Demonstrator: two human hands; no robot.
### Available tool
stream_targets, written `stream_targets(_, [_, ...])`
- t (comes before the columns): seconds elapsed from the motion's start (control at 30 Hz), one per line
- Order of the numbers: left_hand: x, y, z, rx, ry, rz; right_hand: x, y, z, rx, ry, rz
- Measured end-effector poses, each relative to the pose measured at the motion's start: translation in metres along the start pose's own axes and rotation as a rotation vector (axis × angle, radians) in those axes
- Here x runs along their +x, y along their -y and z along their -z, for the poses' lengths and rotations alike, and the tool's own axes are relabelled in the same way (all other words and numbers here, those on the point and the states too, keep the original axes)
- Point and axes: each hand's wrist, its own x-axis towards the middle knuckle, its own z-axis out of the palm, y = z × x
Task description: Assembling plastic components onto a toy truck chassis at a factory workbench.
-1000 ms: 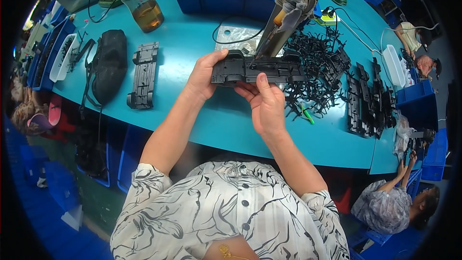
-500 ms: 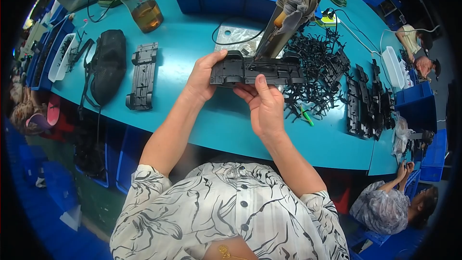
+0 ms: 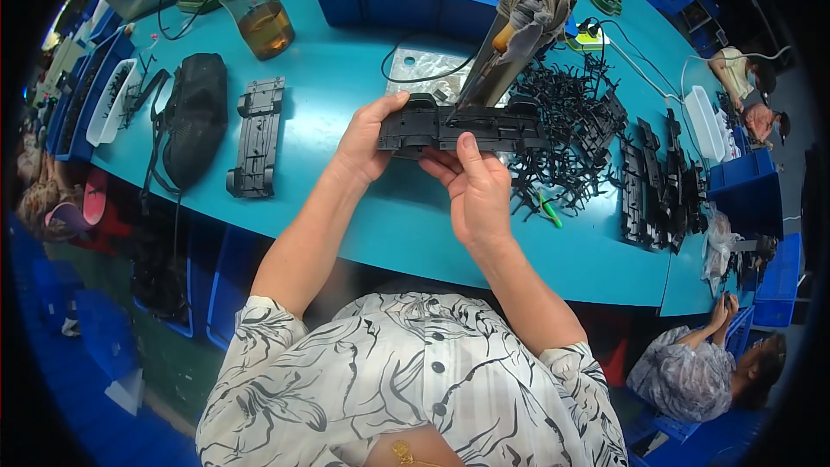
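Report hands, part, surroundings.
Left hand grips left end of black part. Right hand grips near edge. Cloth-topped post just behind. Loose black pieces to right.

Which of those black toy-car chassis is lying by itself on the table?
The chassis right of the black pouch: it lies alone, whereas another chassis is in the left hand and right hand, and others cluster at right.

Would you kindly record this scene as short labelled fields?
Left hand: grips the left end of a black plastic chassis
Right hand: thumb on its near edge, fingers beneath
Behind chassis: cloth-wrapped metal post
Right of post: heap of small black pieces
Left of hands: second chassis, black pouch, lidded bottle of amber liquid
Far side: blue bin of black pieces
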Motion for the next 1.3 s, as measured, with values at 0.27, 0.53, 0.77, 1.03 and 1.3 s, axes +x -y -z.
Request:
stream_targets(0.27, [0.0,0.001,0.001,-0.019,0.008,0.011,-0.002,-0.002,0.001,0.007,-0.002,0.004])
stream_targets(0.53, [0.0,0.001,0.0,-0.016,0.013,-0.01,-0.001,-0.001,0.001,0.022,-0.012,0.008])
stream_targets(0.77, [0.003,0.002,0.006,-0.029,0.035,-0.02,0.001,-0.003,0.003,0.015,0.004,0.009])
stream_targets(1.03, [0.005,0.005,0.008,-0.002,0.052,-0.057,0.001,-0.001,0.015,0.019,0.006,-0.149])
stream_targets(1.3, [0.003,0.001,0.003,0.029,0.059,-0.024,0.0,0.003,0.02,0.038,0.045,-0.163])
